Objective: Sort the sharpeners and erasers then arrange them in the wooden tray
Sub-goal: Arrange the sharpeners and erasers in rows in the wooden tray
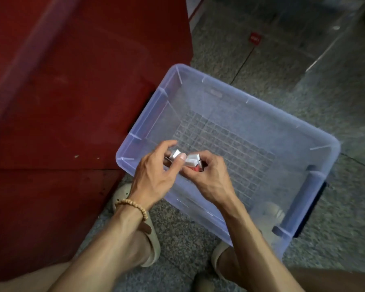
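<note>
Left hand [156, 175] pinching small white eraser [176, 153]; right hand [209, 175] gripping bundle of white-and-red erasers [193, 161]. Both held touching over near-left corner of clear plastic bin [316, 142] on speckled floor [261, 55], beside red cabinet [72, 91]. Bead bracelet [133, 204] on left wrist.

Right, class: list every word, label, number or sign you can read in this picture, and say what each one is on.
Nothing can be read.
Red square sign on the floor: white marks, too blurred.
Small packets, one in the left hand and one in the right hand: red and white print, too small.
Clear plastic bin: no lettering visible.
</note>
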### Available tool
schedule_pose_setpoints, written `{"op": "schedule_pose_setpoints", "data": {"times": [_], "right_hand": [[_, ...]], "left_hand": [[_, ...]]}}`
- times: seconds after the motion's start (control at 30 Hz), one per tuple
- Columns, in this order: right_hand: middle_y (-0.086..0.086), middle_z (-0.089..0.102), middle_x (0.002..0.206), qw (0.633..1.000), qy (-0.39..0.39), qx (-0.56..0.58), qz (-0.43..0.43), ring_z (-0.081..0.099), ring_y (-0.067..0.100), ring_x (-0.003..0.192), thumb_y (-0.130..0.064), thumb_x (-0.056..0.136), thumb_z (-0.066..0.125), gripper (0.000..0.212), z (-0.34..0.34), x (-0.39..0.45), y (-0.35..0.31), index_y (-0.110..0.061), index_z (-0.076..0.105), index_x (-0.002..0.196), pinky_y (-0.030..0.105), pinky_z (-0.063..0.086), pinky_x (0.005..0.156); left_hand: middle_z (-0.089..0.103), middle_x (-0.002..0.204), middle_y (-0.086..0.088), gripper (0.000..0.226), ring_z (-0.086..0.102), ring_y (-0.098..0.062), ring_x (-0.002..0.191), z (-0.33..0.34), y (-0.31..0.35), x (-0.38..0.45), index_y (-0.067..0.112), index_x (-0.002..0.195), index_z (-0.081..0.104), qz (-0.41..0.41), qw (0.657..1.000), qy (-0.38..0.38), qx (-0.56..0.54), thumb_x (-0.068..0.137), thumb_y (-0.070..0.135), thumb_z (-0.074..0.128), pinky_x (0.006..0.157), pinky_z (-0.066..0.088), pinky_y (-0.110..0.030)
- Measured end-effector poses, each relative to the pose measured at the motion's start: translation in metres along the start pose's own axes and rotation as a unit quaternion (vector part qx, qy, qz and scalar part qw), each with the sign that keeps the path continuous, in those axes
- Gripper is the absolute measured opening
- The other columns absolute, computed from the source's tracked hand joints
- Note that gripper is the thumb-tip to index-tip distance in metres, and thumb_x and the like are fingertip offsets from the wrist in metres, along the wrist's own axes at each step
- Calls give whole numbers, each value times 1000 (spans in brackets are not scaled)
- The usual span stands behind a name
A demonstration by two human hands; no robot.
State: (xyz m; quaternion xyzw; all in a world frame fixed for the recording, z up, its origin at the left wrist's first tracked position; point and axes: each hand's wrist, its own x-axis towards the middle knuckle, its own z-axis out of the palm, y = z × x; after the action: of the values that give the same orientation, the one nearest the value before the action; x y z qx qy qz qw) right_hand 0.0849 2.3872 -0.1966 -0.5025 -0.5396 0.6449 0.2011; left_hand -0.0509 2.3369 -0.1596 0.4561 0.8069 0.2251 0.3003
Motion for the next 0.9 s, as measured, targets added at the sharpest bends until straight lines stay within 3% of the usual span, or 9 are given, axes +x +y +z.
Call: {"op": "schedule_pose_setpoints", "data": {"times": [0.17, 0.3, 0.37, 0.43, 0.57, 0.73, 0.9], "right_hand": [[-10, 58, 65, 998, -21, 39, -40, 49, -1, 53, -20, 75, 88, 18, -14, -40, -68, -17, 71, 77, 11, 37, 53], [3, 65, 70, 989, -49, 131, -41, 59, 8, 61, -12, 79, 82, 21, -21, -71, -112, -4, 72, 96, 22, 51, 59], [6, 66, 76, 985, -44, 165, -36, 63, 8, 64, -12, 83, 78, 20, -21, -86, -131, -7, 72, 102, 22, 55, 62], [3, 65, 75, 981, -45, 187, -37, 64, 7, 66, -13, 85, 76, 12, -15, -102, -147, -15, 72, 95, 23, 56, 65], [-7, 66, 66, 971, -54, 230, -36, 64, 8, 65, -10, 84, 76, 13, 9, -133, -169, -13, 70, 96, 28, 59, 66], [3, 66, 71, 948, -71, 310, -13, 60, 12, 65, -24, 71, 77, 39, 44, -163, -187, 0, 71, 101, 28, 53, 65], [4, 65, 76, 937, -118, 328, -1, 61, 10, 69, -26, 76, 74, 25, 79, -183, -200, -5, 76, 90, 21, 54, 64]], "left_hand": [[66, 82, 17, 20, 62, 1, 79, -36, 43, -27, 26, 106, 68, 25, 995, 63, -76, 89, 34, 61, 69, 49, -19], [69, 85, 7, 19, 66, 0, 71, -76, 65, -53, 19, 109, 69, 33, 984, 76, -157, 92, 12, 65, 61, 50, -16], [70, 85, 2, 20, 67, -2, 68, -97, 74, -68, 22, 106, 69, 46, 978, 92, -183, 91, 9, 66, 57, 47, -12], [70, 84, 2, 22, 67, -6, 66, -117, 77, -85, 28, 102, 68, 51, 972, 104, -203, 90, 9, 67, 55, 46, -13], [72, 83, 5, 25, 69, -11, 71, -154, 75, -122, 33, 99, 69, 57, 967, 136, -207, 88, 10, 70, 61, 51, -22], [72, 78, 9, 31, 70, -11, 70, -196, 62, -167, 34, 98, 70, 40, 962, 174, -206, 86, 5, 70, 64, 55, -26], [74, 83, 11, 33, 71, -13, 80, -240, 35, -208, 39, 94, 73, 11, 959, 230, -167, 83, 8, 74, 79, 59, -39]]}}
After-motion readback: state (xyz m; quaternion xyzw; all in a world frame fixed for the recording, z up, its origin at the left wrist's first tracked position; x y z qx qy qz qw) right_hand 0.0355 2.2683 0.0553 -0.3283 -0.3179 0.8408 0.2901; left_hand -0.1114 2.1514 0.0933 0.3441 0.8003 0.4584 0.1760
